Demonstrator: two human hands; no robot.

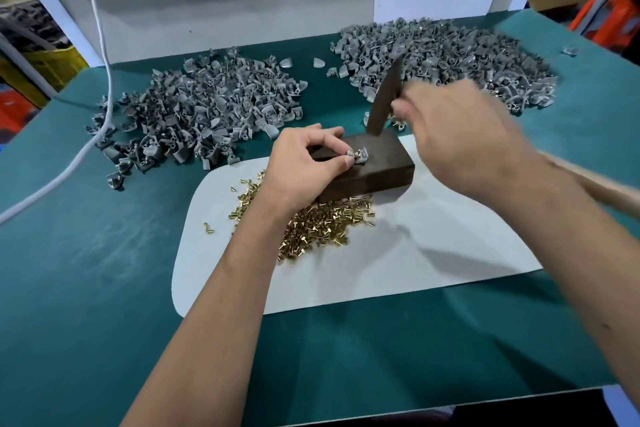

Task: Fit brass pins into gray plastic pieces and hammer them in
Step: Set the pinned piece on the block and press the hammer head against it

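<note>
I'm looking down at the green surface (104, 270), and my left hand (304, 163) pinches a small gray plastic piece (358, 155) between thumb and fingertips, holding it down on top of the dark block (377, 166). The block sits on the far edge of a white mat (415, 263), which lies flat on the surface. My right hand (460, 135) is blurred, fingers curled round the handle of a hammer (384, 97), whose dark head points down and meets the far edge of the block, just beyond the gray piece. The wooden handle runs out to the right past my wrist. Just in front of the block, a heap of brass pins (322, 222) is spread on the mat, partly under my left forearm, with a few strays off to the left. Whether a pin is seated in the held piece, I cannot tell. Farther back, two big piles of gray plastic pieces: one on the left (201, 111), one on the right (446, 59), well apart. A white cable (100, 45) drops from above and trails across the left pile toward the surface edge.
</note>
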